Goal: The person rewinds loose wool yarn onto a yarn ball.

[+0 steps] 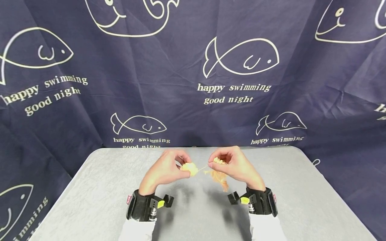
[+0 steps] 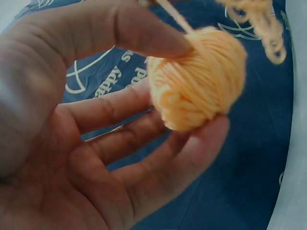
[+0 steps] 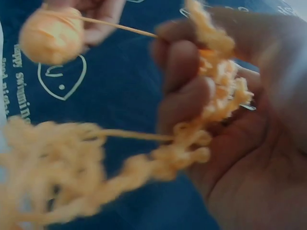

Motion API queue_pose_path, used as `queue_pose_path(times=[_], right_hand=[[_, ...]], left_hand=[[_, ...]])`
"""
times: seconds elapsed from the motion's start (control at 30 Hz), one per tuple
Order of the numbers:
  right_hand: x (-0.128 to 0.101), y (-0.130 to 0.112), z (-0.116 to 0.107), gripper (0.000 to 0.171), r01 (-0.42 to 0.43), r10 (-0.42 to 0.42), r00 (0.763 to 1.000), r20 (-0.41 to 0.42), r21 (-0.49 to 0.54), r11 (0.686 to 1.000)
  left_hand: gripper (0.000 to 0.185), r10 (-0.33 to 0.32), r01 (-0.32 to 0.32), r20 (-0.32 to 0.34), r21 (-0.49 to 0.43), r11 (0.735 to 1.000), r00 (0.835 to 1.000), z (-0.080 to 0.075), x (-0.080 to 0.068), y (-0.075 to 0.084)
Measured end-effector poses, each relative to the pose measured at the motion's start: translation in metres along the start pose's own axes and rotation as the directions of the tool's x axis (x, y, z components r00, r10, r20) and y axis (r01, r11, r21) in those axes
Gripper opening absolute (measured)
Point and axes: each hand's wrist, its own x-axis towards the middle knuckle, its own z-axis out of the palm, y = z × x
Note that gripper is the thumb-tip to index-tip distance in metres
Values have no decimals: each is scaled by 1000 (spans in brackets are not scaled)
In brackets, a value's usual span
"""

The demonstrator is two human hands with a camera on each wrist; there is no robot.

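My left hand (image 1: 169,168) grips a small ball of yellow-orange yarn (image 2: 201,79), thumb on top and fingertips underneath. One strand (image 3: 122,28) runs taut from the ball across to my right hand (image 1: 233,164), where thumb and finger pinch it. Bunched loops of the same yarn (image 3: 220,86) sit inside the right hand's curled fingers. Below that hand dangles a loose tangle of yarn (image 1: 219,177), seen large and blurred in the right wrist view. Both hands are raised above the table's far half, a short gap apart.
A grey table (image 1: 105,190) spreads beneath both hands. Behind it hangs a dark blue cloth (image 1: 181,83) printed with white fish and lettering. Each wrist carries a black strap (image 1: 141,206) with a small camera mount (image 1: 161,202).
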Motion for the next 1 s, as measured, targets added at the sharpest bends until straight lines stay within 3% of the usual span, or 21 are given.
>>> queue_pose_path(times=[0.07, 0.13, 0.23, 0.37, 0.47, 0.6, 0.77, 0.87, 1.0], right_hand=[[-3, 0, -5, 6, -18, 18, 999, 31, -10, 1000], [-5, 2, -10, 7, -14, 14, 1000, 10, -12, 1000], [-7, 5, -16, 9, 11, -9, 993, -121, 20, 1000], [-5, 10, -18, 10, 16, 22, 936, -352, 107, 994], [-2, 16, -16, 12, 11, 59, 892, -449, 151, 988], [4, 21, -11, 14, 9, 68, 863, -501, 149, 989], [9, 24, -2, 14, 31, 45, 855, -516, 138, 990], [11, 27, 4, 12, 30, 38, 865, -501, 126, 992], [14, 33, 12, 10, 5, 50, 887, -459, 117, 993]], left_hand=[[22, -20, 19, 20, 36, 999, 1000, -3, -1, -2], [23, -36, 33, 43, 58, 998, 998, -6, -2, -3], [23, -38, 34, 89, 46, 998, 995, -10, -4, -7], [24, 7, 11, 176, -99, 995, 984, -14, -7, -9], [27, 74, -9, 243, -258, 966, 967, -15, -8, -8], [31, 225, -63, 299, -469, 881, 927, -12, -6, -5], [33, 377, -109, 292, -646, 755, 879, -7, -4, 0], [34, 422, -134, 236, -719, 682, 875, -5, -3, 3], [31, 441, -210, 87, -787, 580, 893, -1, -1, 7]])
